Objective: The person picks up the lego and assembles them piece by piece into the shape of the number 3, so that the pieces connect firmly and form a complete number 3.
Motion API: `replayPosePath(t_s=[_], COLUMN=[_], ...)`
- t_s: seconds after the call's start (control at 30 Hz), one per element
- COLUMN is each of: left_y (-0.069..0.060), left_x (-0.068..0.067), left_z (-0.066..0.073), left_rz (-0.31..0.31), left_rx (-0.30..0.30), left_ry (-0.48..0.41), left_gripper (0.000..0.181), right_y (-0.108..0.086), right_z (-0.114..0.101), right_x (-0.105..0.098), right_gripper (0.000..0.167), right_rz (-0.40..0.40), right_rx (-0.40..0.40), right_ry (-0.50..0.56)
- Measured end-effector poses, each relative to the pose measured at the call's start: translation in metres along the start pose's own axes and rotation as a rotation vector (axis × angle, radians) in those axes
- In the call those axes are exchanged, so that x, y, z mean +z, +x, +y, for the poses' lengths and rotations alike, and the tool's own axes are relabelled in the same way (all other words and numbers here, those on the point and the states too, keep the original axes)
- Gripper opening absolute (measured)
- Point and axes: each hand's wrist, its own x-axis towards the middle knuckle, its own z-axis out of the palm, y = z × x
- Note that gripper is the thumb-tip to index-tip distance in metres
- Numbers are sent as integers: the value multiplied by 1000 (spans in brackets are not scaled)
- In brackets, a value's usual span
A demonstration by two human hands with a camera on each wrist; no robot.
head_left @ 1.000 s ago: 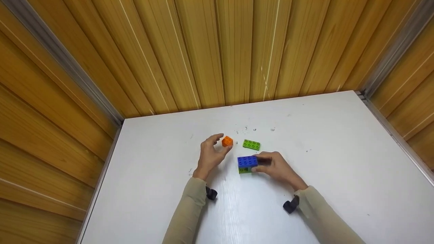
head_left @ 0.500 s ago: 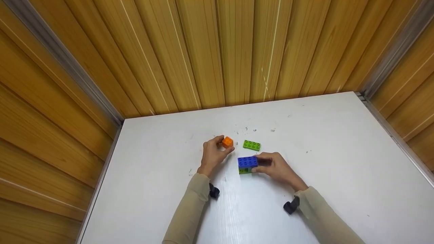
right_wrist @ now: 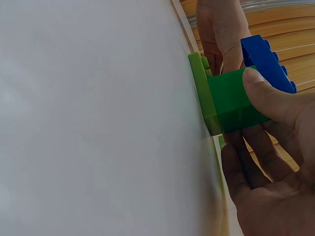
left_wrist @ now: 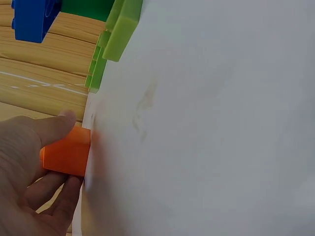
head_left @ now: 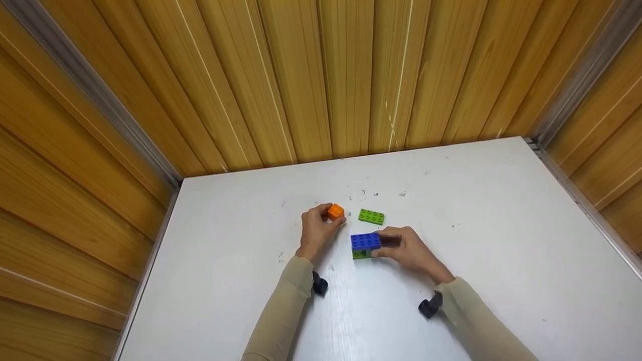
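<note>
In the head view my left hand [head_left: 317, 228] pinches a small orange toy building block [head_left: 335, 212] between thumb and fingers. The left wrist view has this orange block [left_wrist: 68, 153] standing on the table, thumb on one side and fingers on the other. My right hand [head_left: 409, 246] grips a stack of blocks from its right side. On top of that stack is a blue block [head_left: 365, 241]. Under it, in the right wrist view, comes a dark green block [right_wrist: 236, 101] with the thumb against it, then a flat light green block [right_wrist: 203, 93] at the bottom, on the table.
A loose light green flat block [head_left: 371, 216] lies behind the stack, right of the orange block. The white table [head_left: 225, 260] carries small dark marks towards its back. Wood-patterned panels [head_left: 346, 75] enclose it at the back and sides.
My left hand has shifted slightly right, and its fingers have drawn in from a wider spread to pinch the orange block. The right hand and its stack stay in place.
</note>
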Motion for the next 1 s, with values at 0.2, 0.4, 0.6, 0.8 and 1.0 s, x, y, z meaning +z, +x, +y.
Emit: replayPosePath(t_s=[0.2, 0.4, 0.6, 0.8, 1.0], left_y=[-2, -3, -4, -7, -11], left_x=[0, -3, -10, -20, -30], left_z=[-2, 0, 6, 13, 17], left_rz=[16, 2, -31, -98, -177], left_rx=[13, 34, 38, 59, 120], left_ry=[-21, -29, -16, -25, -29], left_gripper=[45, 40, 38, 38, 39], right_y=[-1, 0, 0, 3, 5], right_z=[1, 0, 0, -1, -2], right_x=[1, 0, -1, 1, 2], right_gripper=[49, 51, 49, 51, 51], right_rz=[-3, -6, -17, -15, -16], right_rx=[7, 20, 10, -2, -5], right_ry=[-1, -12, -18, -22, -30])
